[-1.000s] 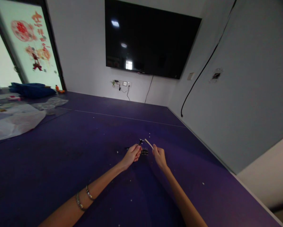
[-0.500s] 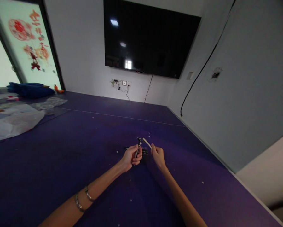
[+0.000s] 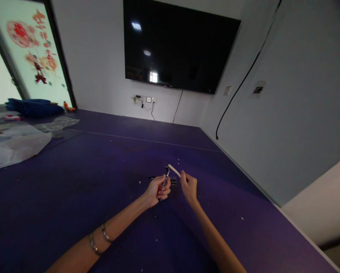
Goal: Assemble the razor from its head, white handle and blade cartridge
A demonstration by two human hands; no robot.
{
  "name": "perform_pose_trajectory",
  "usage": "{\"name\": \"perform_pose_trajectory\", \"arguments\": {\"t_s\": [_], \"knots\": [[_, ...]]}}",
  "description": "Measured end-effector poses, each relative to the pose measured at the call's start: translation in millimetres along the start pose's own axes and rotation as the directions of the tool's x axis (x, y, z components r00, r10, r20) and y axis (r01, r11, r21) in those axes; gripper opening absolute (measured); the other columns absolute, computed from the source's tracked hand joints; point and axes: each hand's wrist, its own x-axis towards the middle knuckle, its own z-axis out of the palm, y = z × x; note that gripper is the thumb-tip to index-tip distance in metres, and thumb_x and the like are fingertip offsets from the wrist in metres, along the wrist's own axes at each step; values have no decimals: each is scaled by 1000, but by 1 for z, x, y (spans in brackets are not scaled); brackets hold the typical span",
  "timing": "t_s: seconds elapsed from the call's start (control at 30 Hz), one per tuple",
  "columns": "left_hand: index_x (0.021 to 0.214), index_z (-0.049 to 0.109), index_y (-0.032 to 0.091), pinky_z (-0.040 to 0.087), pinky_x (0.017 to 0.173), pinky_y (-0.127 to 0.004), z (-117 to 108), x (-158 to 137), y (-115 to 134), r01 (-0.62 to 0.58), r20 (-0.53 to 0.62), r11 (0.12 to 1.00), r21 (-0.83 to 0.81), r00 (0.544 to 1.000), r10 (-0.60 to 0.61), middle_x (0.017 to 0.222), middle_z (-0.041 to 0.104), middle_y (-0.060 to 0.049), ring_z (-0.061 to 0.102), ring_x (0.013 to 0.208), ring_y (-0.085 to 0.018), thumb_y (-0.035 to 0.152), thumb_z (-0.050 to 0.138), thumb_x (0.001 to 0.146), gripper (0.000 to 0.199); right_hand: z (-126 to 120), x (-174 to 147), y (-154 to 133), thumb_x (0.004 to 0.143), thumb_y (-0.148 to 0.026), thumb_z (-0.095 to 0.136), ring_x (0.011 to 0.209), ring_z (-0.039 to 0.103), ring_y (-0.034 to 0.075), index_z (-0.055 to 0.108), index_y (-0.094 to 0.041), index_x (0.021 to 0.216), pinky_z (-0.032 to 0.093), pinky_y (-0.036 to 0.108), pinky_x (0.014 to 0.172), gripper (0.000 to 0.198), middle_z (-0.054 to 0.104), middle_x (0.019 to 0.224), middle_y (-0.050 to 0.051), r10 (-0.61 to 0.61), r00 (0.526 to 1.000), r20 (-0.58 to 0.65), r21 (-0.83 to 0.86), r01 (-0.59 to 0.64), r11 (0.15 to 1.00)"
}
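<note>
Now the right hand pinches a slim pale stick slanting up-left toward the thin black-and-silver tool the left hand grips.

Overall light: dim, uneven, cool
Glass door: glowing pale green, the brightest patch
Dark screen: glare in two white spots and a small window reflection
Purple surface: dark at centre, lighter violet toward the lower right, soft shadow below the fingers
White stick: pale against the dark, fine detail soft
Edges: wide-angle stretch, top right corner darkened
</note>
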Motion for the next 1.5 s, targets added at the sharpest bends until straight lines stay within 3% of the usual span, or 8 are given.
{"name": "perform_pose_trajectory", "arguments": {"t_s": [0.23,0.8,0.97,1.1,1.27,1.4,1.5], "knots": [[71,46,16,9,30,-14,0,0,1,0,-3,1000,10,1000,0,47,28,7,13,34,-3,38,44,85,26,-2,-1,9,86,-43,34,41,32,9,44,-17,47,22,24,46,48,39,42,-2,-58,998,-26,-151,54,987],[72,46,16,11,29,-14,-1,2,-3,-25,-20,993,116,999,27,46,31,8,15,32,-3,39,45,85,26,0,0,7,86,-43,34,42,30,8,45,-17,47,22,23,45,49,38,42,-3,-72,997,-40,-95,68,993],[72,45,16,12,31,-14,-4,4,1,-104,-22,971,213,994,111,47,30,8,17,33,-3,42,47,84,28,-5,0,14,85,-46,35,43,30,8,40,-17,46,23,23,45,49,35,42,-3,-23,999,-43,-90,19,996],[75,47,16,22,35,-17,-10,8,8,-219,-33,899,380,968,250,50,34,7,25,36,-4,43,50,81,28,-19,9,5,84,-48,36,42,32,9,39,-17,46,23,23,45,49,33,42,-4,52,999,-2,-22,-52,998],[81,57,14,33,56,-21,-15,12,17,-354,-14,662,661,876,482,60,45,2,41,56,-9,39,51,82,26,-41,26,-24,81,-51,41,42,34,9,42,-17,44,23,22,43,51,34,41,-3,57,979,195,38,-65,997],[88,59,14,35,69,-23,-20,13,21,-388,44,544,744,841,539,70,52,-1,46,70,-13,37,48,84,26,-55,33,-43,80,-52,45,43,35,8,50,-15,49,24,22,43,48,36,44,-4,38,953,301,90,-68,994],[91,58,15,35,73,-24,-25,14,21,-389,81,501,773,844,530,75,54,-2,49,75,-15,38,45,85,27,-59,24,-55,77,-53,48,39,32,6,57,-15,65,23,20,38,41,38,47,-6,120,887,447,239,-248,939]]}}
